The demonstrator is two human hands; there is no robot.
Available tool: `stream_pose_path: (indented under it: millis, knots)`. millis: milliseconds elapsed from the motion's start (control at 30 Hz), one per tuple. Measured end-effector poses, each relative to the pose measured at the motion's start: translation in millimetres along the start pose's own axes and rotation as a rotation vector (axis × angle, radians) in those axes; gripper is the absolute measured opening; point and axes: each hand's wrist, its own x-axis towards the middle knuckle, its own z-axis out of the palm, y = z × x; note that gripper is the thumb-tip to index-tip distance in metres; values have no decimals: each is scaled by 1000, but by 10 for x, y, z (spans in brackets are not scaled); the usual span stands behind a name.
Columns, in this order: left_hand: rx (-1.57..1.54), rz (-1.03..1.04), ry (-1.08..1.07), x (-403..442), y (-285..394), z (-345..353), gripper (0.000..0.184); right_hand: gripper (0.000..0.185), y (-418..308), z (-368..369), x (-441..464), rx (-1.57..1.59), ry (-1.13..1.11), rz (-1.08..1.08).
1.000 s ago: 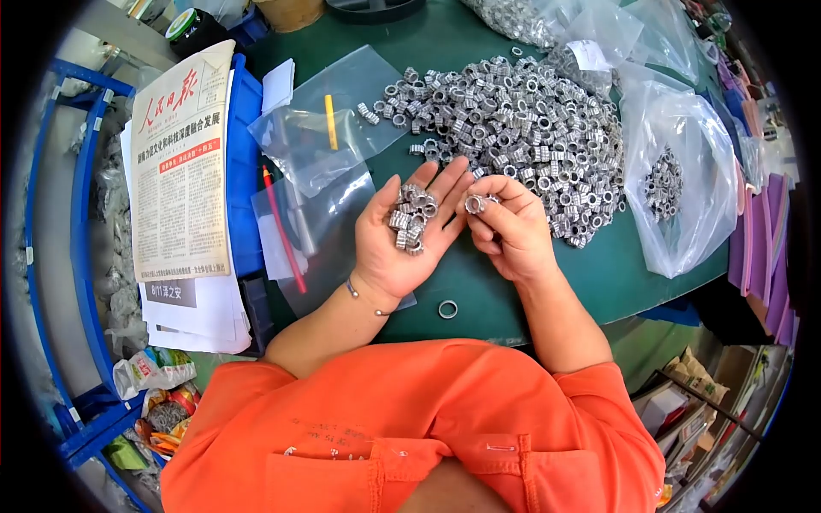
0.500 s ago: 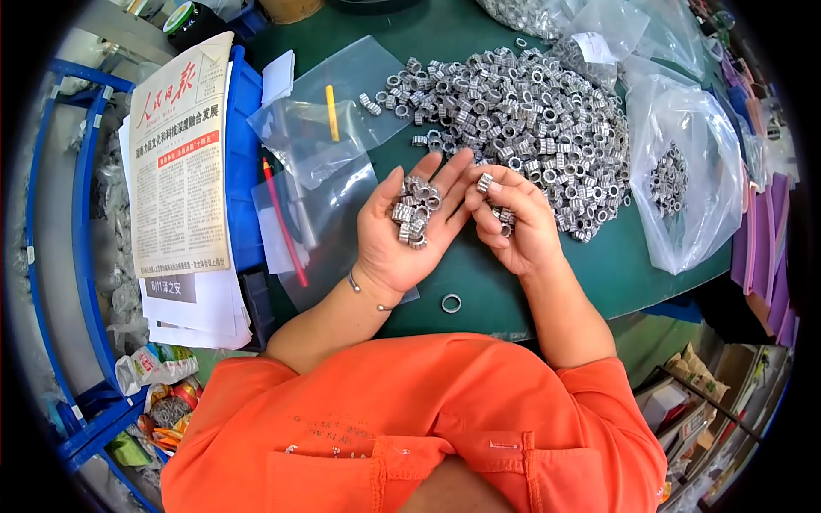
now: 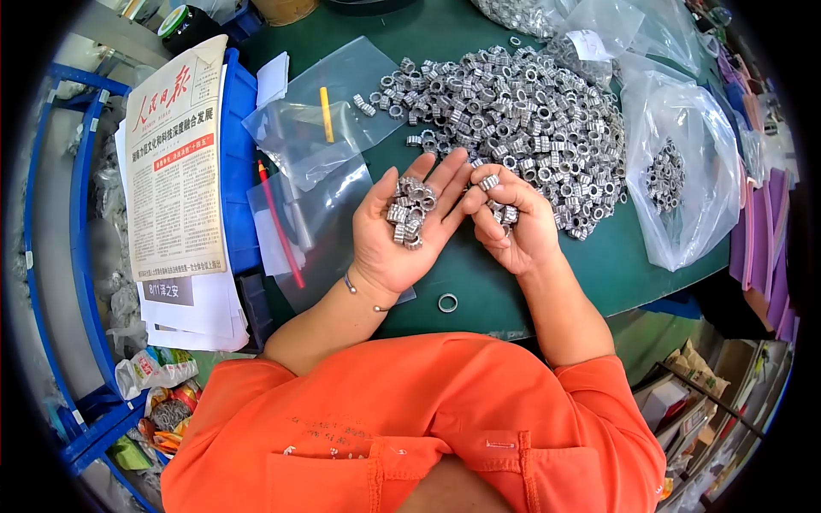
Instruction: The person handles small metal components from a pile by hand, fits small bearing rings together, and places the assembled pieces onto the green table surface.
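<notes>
My left hand (image 3: 395,231) is palm up with its fingers stretched out, and it carries a small heap of slotted metal rings (image 3: 410,209) on the palm. Beside its fingertips, my right hand (image 3: 517,222) pinches one metal ring (image 3: 488,182) between thumb and forefinger. More rings (image 3: 505,214) are tucked in the curled fingers of that hand. Behind both hands spreads a large pile of the same rings (image 3: 513,111) on the green table (image 3: 513,303). A single thinner-looking ring (image 3: 447,303) lies flat on the table near my body.
To the right is a clear plastic bag (image 3: 684,222) with rings inside. At the left lie flat plastic bags (image 3: 333,197), a yellow stick (image 3: 326,114) and a red pen (image 3: 280,227). A newspaper (image 3: 175,171) leans on a blue bin (image 3: 242,162). More bags stand at the back.
The ring in my right fingertips has turned and sits slightly lower. More of the rings in that hand's curled fingers show. My left hand stays nearly still.
</notes>
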Motion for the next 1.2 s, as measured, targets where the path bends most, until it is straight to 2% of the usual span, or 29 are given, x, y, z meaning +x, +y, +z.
stream_pose_path:
  millis: [133,267,333,400,467,567,700,800,833,867,933,1200]
  knots:
    - [12,24,25,2,-4,-10,33,22,-3,-19,-4,22,-2,15]
    - [12,28,10,2,-1,-5,33,22,3,144,-38,26,-35,-72]
    - [21,19,6,2,1,-18,33,17,28,148,-42,-12,-105,-89]
    - [37,29,15,-1,-1,-21,33,10,82,182,-54,-849,157,-236]
    - [113,29,14,5,-4,-41,33,18,167,246,40,-1463,45,-739]
    - [140,60,3,20,-17,-46,34,21,244,233,44,-1570,46,-713]
    - [88,77,1,23,-13,-62,34,16,233,189,35,-1454,45,-765]
    - [62,69,13,15,-13,-48,33,17,204,151,18,-1366,-4,-723]
    - [52,62,16,10,-9,-39,33,15,236,127,-8,-1144,21,-557]
    - [52,64,16,3,0,-32,33,15,220,160,-33,-1144,20,-556]
    - [43,35,15,-8,13,-23,31,14,151,248,-86,-633,55,-298]
    - [26,18,9,1,12,-41,32,15,98,156,-76,-377,-35,-85]
